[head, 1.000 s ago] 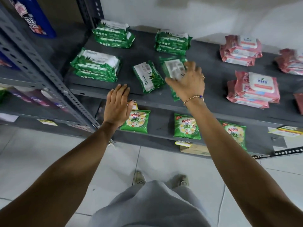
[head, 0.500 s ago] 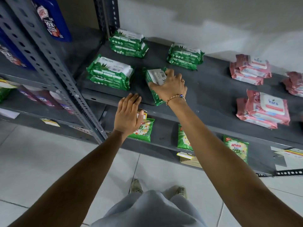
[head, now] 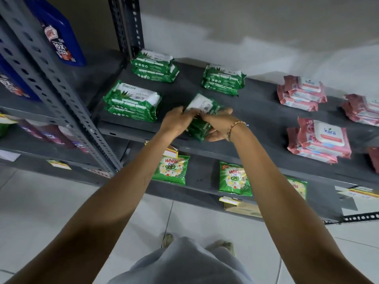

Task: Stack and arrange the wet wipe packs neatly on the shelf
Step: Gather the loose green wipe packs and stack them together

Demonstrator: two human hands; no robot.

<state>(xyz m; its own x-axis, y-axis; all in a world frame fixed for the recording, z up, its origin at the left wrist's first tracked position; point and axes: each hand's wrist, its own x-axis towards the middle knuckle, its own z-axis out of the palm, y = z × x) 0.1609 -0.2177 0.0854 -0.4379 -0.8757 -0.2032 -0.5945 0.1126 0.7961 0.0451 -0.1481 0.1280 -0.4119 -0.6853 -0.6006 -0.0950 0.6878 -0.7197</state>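
Two green wet wipe packs (head: pixel 202 115) lie one on top of the other near the front of the dark grey shelf (head: pixel 256 111). My left hand (head: pixel 176 120) grips their left side and my right hand (head: pixel 218 128) holds their right side and underside. Three other green stacks rest on the shelf: one at the front left (head: pixel 133 102), one at the back left (head: pixel 154 66) and one at the back middle (head: pixel 223 79). Pink wipe packs sit to the right in stacks, at the back (head: pixel 301 93) and at the front (head: pixel 320 140).
A perforated steel upright (head: pixel 61 95) stands left of the shelf, with blue bottles (head: pixel 59 37) beyond it. The lower shelf holds green detergent sachets (head: pixel 172 170) and price tags. White tiled floor lies below me.
My right hand slid one loose green pack onto the other. My left hand rose from the shelf's front edge and closed on the pair. The camera moved closer.
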